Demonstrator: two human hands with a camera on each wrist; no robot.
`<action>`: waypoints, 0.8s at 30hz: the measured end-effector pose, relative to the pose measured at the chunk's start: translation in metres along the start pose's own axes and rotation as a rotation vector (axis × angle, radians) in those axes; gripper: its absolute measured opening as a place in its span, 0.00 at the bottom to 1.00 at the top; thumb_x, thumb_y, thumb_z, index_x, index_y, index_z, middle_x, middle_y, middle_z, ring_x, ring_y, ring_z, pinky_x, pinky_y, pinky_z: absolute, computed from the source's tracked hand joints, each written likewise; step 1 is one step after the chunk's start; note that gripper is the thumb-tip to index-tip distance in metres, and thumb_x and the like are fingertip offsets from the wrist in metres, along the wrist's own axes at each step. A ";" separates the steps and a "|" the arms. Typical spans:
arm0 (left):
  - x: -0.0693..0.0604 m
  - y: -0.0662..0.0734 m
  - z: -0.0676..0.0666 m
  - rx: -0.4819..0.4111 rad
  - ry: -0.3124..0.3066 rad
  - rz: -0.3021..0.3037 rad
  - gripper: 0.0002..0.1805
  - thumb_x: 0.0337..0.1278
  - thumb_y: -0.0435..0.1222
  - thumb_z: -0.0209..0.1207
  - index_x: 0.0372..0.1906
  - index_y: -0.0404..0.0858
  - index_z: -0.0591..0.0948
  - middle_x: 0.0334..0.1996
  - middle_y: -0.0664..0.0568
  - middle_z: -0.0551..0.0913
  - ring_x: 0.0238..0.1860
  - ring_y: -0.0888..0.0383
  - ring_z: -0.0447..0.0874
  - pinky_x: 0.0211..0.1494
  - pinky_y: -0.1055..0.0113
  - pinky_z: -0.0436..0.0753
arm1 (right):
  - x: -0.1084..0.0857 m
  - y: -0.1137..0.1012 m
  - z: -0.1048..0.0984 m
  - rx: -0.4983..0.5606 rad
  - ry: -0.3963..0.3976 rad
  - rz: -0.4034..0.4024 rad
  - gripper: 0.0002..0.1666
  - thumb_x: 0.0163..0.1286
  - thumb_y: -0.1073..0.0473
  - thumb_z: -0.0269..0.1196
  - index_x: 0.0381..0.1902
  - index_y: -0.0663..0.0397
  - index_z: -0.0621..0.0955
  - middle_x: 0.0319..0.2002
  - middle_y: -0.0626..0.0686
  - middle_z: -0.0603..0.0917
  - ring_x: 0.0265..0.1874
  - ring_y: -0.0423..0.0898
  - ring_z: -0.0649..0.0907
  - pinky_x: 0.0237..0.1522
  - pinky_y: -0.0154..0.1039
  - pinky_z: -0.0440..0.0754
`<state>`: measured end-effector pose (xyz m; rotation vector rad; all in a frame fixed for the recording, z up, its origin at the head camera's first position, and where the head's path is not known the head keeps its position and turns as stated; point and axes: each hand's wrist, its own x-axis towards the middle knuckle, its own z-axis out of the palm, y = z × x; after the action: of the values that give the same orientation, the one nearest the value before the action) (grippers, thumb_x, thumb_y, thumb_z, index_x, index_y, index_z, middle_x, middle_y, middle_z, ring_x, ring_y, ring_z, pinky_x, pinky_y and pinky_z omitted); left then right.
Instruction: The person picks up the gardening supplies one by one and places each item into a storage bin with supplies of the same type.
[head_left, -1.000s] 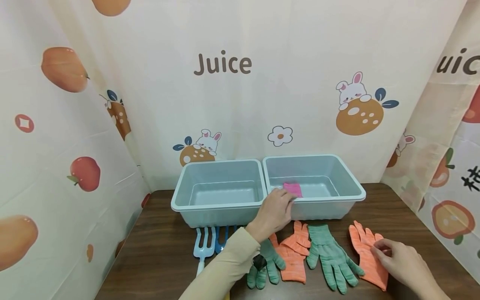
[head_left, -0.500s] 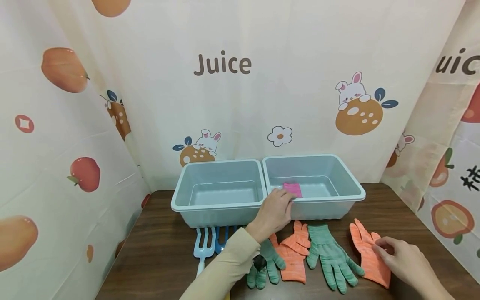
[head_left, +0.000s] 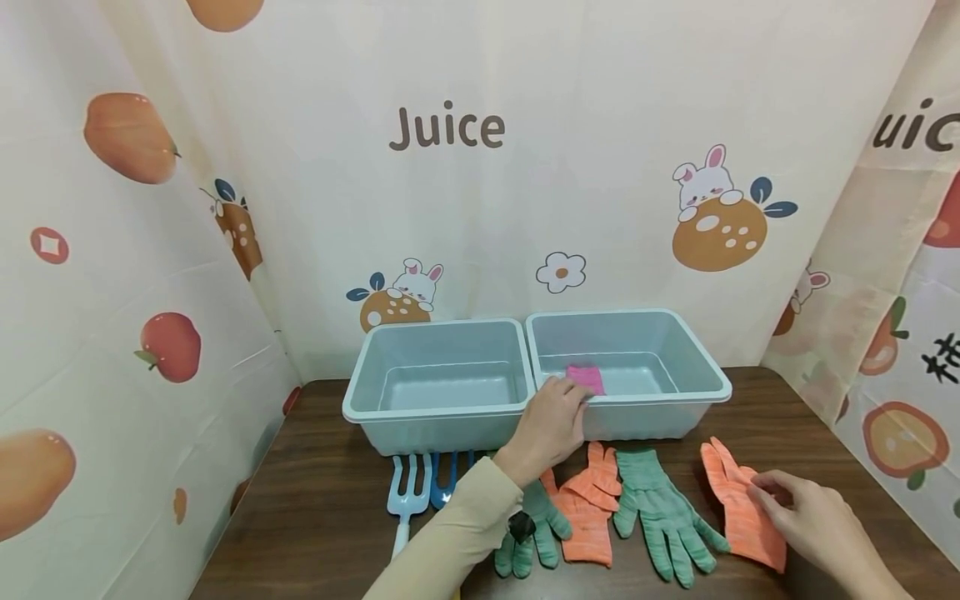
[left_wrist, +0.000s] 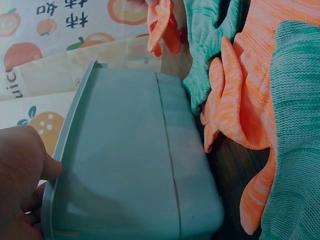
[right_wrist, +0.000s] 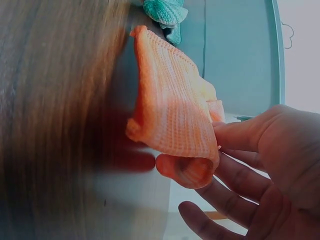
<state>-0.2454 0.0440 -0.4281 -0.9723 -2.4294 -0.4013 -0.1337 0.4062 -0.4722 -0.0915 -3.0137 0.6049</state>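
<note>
My left hand (head_left: 546, 427) grips the front rim of the right-hand pale blue-grey bin (head_left: 645, 418), thumb on the outer side in the left wrist view. Inside that bin lies a pink piece (head_left: 585, 379), partly hidden by the rim. My right hand (head_left: 806, 521) pinches an orange knitted glove (head_left: 746, 512) between thumb and fingers. In the right wrist view the glove's cuff (right_wrist: 175, 100) is raised from the table and hangs toward the left. Beside it a green glove (head_left: 663, 512) lies flat, then another orange glove (head_left: 588, 525) with folded fingers, then a second green glove (head_left: 536, 525).
A second bin (head_left: 442, 429) of the same kind stands close at the left. In front of it lie a light blue hand fork (head_left: 407, 500) and a blue fork (head_left: 444, 492), partly behind my left sleeve (head_left: 457, 533). A printed curtain (head_left: 480, 208) encloses the table.
The orange glove in my right hand has shifted slightly to the right and turned a little. My left hand stays on the bin's rim.
</note>
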 end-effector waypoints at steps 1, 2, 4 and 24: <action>0.000 0.000 0.000 0.001 0.002 0.001 0.12 0.80 0.36 0.57 0.56 0.43 0.88 0.47 0.53 0.89 0.47 0.56 0.85 0.53 0.69 0.85 | 0.000 0.000 0.000 0.000 0.005 -0.002 0.13 0.77 0.54 0.66 0.46 0.58 0.89 0.40 0.56 0.93 0.33 0.47 0.87 0.31 0.47 0.83; 0.000 0.000 0.001 -0.002 0.005 0.001 0.12 0.80 0.36 0.57 0.56 0.43 0.88 0.46 0.53 0.89 0.47 0.56 0.85 0.52 0.69 0.85 | -0.001 0.000 0.000 0.000 0.011 -0.004 0.13 0.77 0.54 0.66 0.45 0.58 0.89 0.40 0.57 0.93 0.33 0.48 0.88 0.31 0.47 0.83; -0.001 0.001 0.001 -0.007 0.007 -0.001 0.12 0.80 0.36 0.57 0.56 0.44 0.88 0.46 0.53 0.89 0.46 0.56 0.85 0.52 0.68 0.85 | -0.001 0.000 -0.001 0.003 0.021 -0.010 0.12 0.77 0.55 0.66 0.45 0.58 0.89 0.41 0.58 0.92 0.34 0.51 0.88 0.32 0.49 0.83; -0.001 0.000 0.005 0.010 0.043 -0.003 0.12 0.79 0.35 0.57 0.54 0.44 0.88 0.44 0.54 0.88 0.45 0.57 0.84 0.51 0.70 0.84 | 0.001 -0.007 -0.013 -0.006 0.108 -0.050 0.10 0.75 0.55 0.68 0.44 0.55 0.90 0.38 0.58 0.93 0.35 0.56 0.90 0.32 0.49 0.83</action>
<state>-0.2461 0.0455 -0.4326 -0.9461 -2.3924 -0.4066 -0.1342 0.4046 -0.4571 -0.0475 -2.9044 0.5680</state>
